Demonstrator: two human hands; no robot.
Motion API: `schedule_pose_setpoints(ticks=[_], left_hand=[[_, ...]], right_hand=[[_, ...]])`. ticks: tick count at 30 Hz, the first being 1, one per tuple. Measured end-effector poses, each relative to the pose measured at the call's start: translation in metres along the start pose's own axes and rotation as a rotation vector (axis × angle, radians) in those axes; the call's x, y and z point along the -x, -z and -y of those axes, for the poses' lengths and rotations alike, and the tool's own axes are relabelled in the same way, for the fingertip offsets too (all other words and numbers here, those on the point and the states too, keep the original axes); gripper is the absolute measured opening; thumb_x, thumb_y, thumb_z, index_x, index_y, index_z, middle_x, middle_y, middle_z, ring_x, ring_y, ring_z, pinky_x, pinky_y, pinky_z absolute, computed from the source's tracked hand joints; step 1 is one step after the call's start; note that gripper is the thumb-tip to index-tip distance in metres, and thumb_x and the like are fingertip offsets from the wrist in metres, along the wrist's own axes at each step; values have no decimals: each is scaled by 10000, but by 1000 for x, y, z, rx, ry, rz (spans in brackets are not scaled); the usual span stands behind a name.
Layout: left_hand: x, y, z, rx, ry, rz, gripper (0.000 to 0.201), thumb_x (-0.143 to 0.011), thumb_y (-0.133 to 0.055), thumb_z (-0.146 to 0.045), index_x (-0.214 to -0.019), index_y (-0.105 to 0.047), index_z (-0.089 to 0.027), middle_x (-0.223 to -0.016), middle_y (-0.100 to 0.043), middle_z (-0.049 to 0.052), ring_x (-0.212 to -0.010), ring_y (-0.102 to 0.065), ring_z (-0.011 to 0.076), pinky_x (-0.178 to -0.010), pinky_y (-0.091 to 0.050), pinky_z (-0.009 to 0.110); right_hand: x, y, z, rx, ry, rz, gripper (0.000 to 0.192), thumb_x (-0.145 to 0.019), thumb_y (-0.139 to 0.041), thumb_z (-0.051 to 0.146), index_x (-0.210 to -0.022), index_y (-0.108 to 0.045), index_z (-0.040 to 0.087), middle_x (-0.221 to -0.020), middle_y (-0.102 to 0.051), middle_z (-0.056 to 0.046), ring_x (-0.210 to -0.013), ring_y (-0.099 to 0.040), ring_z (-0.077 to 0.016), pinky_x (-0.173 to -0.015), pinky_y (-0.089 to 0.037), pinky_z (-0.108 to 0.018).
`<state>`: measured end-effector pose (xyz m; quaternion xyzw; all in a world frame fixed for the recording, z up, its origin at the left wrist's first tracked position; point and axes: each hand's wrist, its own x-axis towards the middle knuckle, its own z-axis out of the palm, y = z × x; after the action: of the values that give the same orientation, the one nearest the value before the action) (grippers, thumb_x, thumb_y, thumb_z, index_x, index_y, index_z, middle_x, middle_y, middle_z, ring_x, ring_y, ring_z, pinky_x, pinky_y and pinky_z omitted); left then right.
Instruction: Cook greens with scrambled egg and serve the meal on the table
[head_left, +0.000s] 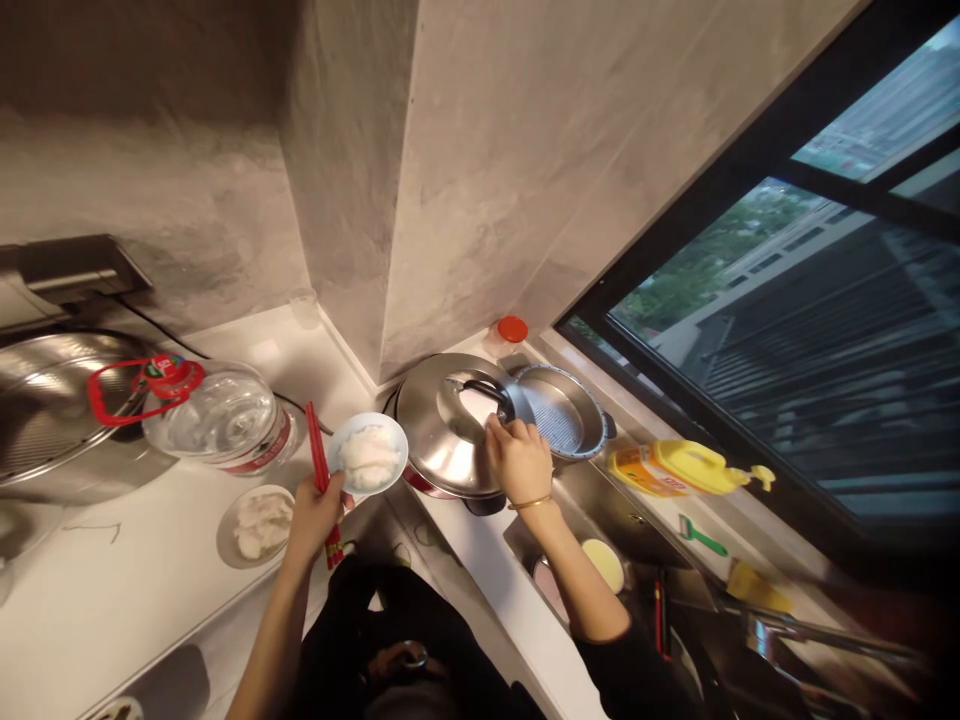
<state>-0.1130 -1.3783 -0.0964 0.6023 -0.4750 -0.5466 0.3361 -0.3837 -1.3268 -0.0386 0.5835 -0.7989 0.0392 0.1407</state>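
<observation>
My left hand [319,515] is closed on the edge of a small white bowl [367,421], which holds a mound of white food that looks like rice [369,456]. A bundle of red chopsticks [317,448] is gripped in that same hand, beside the bowl. On the wide pot to the right, a domed steel lid [427,425] is in place. Fingers of my right hand [523,462] are closed at the lower end of the lid's black handle [489,389]. The lid hides the pot's contents.
Left on the counter are a second bowl of white food [226,535], a big water bottle [210,415] and a steel pan [45,450]. Right are a blue-grey round pan [576,410], a red-capped jar [513,330], a yellow detergent bottle [675,468], a green peeler [703,537] and the sink [607,515].
</observation>
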Motion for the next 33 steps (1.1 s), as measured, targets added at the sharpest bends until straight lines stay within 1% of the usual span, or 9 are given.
schedule_pose_setpoints(ticks=[8, 13, 15, 19, 22, 24, 28, 31, 33], left_hand=[[6, -6, -1, 31, 13, -2, 337, -736, -495, -423, -501, -460, -184, -362, -466, -28, -306, -363, 81, -346, -269, 196], [24, -8, -6, -9, -7, -97, 308, -723, -470, -367, -479, -469, -178, -363, -468, -22, -320, -373, 71, -358, -277, 184], [35, -3, -2, 62, 37, -146, 276, -716, -462, -354, -498, -457, -185, -367, -474, -26, -318, -371, 71, -357, -277, 183], [66, 26, 27, 192, 164, -368, 208, -697, -465, -337, -545, -448, -196, -367, -482, -35, -299, -354, 74, -341, -259, 187], [95, 57, 66, 189, 205, -569, 238, -692, -457, -328, -497, -445, -193, -359, -467, -26, -302, -360, 78, -346, -261, 194], [111, 79, 94, 166, 215, -671, 257, -698, -448, -324, -477, -444, -193, -368, -472, -17, -312, -378, 85, -355, -276, 200], [124, 120, 139, 90, 237, -774, 218, -719, -432, -315, -546, -472, -188, -396, -504, -20, -328, -407, 98, -377, -309, 205], [118, 145, 157, 65, 232, -748, 174, -730, -421, -295, -606, -478, -187, -421, -537, -18, -345, -433, 106, -400, -331, 207], [111, 158, 163, 68, 225, -726, 145, -726, -435, -274, -626, -487, -184, -423, -547, -15, -366, -462, 113, -421, -344, 206]], right_hand=[[19, -1, -17, -250, 66, -230, 419, -893, -423, 340, -1219, -573, 124, -860, -572, -112, -773, -502, -204, -707, -431, -333], [50, 24, 11, -681, 151, -322, 354, -838, -535, 254, -1183, -600, 207, -959, -572, -98, -891, -536, -216, -802, -455, -389], [62, 21, 36, -988, 164, -157, 313, -846, -523, 243, -1141, -623, 221, -971, -581, -90, -875, -571, -190, -768, -491, -343], [75, -29, 108, -1438, 2, 470, 330, -838, -499, 391, -1063, -620, 183, -1006, -599, -106, -766, -624, -174, -616, -546, -293], [74, -83, 170, -1473, -168, 927, 461, -766, -558, 426, -1156, -533, 181, -1028, -598, -101, -732, -648, -183, -550, -555, -292], [68, -112, 207, -1356, -215, 1133, 513, -778, -538, 386, -1257, -451, 225, -1117, -581, -88, -753, -659, -165, -578, -562, -284], [40, -139, 260, -1141, -134, 1248, 554, -833, -462, 320, -1367, -332, 247, -1181, -578, -98, -706, -658, -126, -609, -558, -273], [14, -140, 280, -1075, -26, 1255, 601, -779, -553, 257, -1351, -381, 192, -976, -662, -87, -581, -629, -122, -566, -548, -289], [0, -136, 287, -1026, 62, 1286, 538, -723, -599, 190, -1250, -506, 142, -779, -674, -41, -517, -601, -112, -543, -535, -283]])
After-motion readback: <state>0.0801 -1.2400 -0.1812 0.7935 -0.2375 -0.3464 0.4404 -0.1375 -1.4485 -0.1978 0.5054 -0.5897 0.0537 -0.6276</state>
